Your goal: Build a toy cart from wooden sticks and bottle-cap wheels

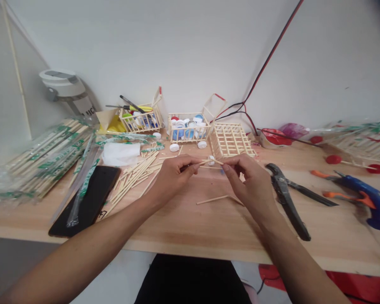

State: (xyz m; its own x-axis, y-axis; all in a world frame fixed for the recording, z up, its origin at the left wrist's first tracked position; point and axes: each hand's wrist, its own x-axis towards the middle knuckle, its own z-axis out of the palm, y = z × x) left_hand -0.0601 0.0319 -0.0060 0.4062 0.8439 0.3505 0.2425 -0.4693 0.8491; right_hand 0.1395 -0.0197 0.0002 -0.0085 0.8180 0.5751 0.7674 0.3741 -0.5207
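My left hand (174, 177) pinches thin wooden sticks (205, 162) between thumb and fingers above the wooden table top (190, 219). My right hand (247, 181) grips the sticks' other side, close to a small white bottle cap (211, 160) sitting among them. How the cap joins the sticks is partly hidden by my fingers. Just below my right hand, a loose angled stick piece (220, 199) lies on the table. To the left of my left hand spreads a heap of cut sticks (134, 179).
Along the wall stand two stick-built carts holding bottle caps (186, 126) (142, 120), beside a stick lattice panel (231, 140). Black-handled pliers (286, 198) lie right of my hands, with a blue glue gun (364, 190) farther right. Wrapped chopsticks (44, 160) and a black tablet (85, 202) lie left.
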